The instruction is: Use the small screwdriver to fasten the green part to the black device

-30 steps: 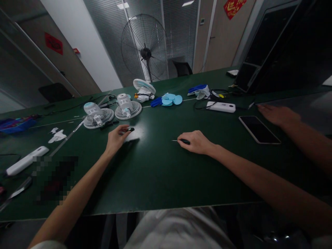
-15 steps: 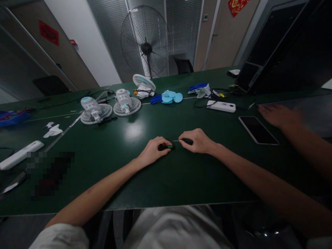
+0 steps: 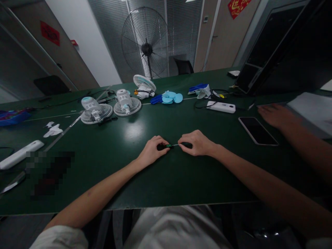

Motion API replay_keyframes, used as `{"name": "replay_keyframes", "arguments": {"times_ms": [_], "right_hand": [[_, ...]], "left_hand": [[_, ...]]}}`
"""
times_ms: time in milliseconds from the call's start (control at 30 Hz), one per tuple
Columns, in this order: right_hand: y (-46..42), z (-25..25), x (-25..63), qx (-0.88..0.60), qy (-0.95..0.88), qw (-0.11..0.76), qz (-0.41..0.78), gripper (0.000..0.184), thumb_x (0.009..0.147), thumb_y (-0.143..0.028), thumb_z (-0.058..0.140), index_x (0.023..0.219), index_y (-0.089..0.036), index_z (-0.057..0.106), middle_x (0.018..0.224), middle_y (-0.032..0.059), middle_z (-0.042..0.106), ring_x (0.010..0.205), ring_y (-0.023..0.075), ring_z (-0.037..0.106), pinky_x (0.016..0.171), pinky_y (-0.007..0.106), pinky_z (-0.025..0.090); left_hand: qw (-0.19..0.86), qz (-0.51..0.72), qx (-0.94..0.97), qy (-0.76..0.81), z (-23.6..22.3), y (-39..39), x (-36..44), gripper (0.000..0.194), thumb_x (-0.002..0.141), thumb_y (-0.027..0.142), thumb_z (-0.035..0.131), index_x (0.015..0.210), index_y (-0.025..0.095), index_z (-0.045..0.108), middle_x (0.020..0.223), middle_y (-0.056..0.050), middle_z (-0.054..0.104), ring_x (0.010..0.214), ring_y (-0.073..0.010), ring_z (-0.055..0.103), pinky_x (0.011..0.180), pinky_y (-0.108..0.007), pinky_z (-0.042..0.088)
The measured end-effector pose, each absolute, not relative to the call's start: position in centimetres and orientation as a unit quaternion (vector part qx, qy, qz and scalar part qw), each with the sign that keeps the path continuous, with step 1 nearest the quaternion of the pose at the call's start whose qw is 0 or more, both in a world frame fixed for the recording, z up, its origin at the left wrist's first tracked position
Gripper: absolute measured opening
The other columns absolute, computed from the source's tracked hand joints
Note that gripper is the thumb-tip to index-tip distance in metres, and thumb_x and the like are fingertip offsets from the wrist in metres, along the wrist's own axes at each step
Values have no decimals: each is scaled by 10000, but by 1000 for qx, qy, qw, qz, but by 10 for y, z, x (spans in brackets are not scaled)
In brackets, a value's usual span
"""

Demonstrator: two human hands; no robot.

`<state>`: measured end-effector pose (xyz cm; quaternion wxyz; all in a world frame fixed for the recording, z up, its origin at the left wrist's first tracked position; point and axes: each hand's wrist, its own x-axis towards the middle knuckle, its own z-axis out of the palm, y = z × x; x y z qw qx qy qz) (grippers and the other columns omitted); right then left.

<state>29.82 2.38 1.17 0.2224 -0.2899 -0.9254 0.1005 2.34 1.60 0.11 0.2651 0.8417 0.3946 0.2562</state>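
Note:
My left hand is closed in a pinch on a small black part with a green circuit board, held just above the green table. In my right hand is a screwdriver, its dark handle gripped between thumb and fingers. Its thin metal shaft points left, and the tip meets the right end of the part or comes very near it; the exact contact is too small to make out. My fingers cover much of the part's left side.
Several small white fans lie at the back left, near light-blue fan blades and blue gloves. A phone and a white power bank lie to the right. Another person's hand rests at far right beside a plastic sheet.
The screwdriver's tip has come down slightly to the part's right end, and the shaft now tilts. At far right, the plastic sheet shows a paler, raised area.

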Motion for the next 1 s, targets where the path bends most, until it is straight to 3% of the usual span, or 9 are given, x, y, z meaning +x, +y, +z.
{"name": "replay_keyframes", "arguments": {"times_ms": [267, 500, 867, 1000], "right_hand": [[21, 12, 293, -293, -927, 219, 82, 186, 963, -260, 600, 1019, -177, 757, 833, 17, 719, 653, 134, 610, 628, 274, 428], [21, 11, 283, -280, -881, 346, 162, 170, 981, -261, 594, 1037, -181, 732, 922, 38, 739, 774, 155, 675, 716, 281, 505], [34, 6, 304, -319, -883, 321, 126, 189, 971, -289, 591, 1051, -193, 733, 938, 48, 753, 790, 183, 691, 734, 314, 528], [17, 17, 287, -309, -856, 385, 156, 194, 983, -317, 547, 977, -190, 695, 875, 53, 725, 739, 181, 666, 694, 311, 525]], "left_hand": [[273, 250, 846, 383, 1, 17, 23, 170, 932, 314, 674, 1064, 228, 740, 1037, -49, 683, 1015, -228, 612, 901, -381, 492], [258, 247, 850, 388, 1, 19, 24, 136, 916, 297, 696, 1019, 220, 742, 1035, -43, 686, 1000, -224, 607, 883, -374, 484], [256, 258, 847, 388, 2, 16, 23, 196, 928, 303, 674, 1100, 239, 743, 1082, -55, 692, 1043, -236, 616, 924, -407, 497], [251, 263, 850, 381, 1, 16, 24, 181, 926, 291, 681, 1089, 245, 744, 1080, -46, 694, 1041, -227, 617, 928, -395, 493]]}}
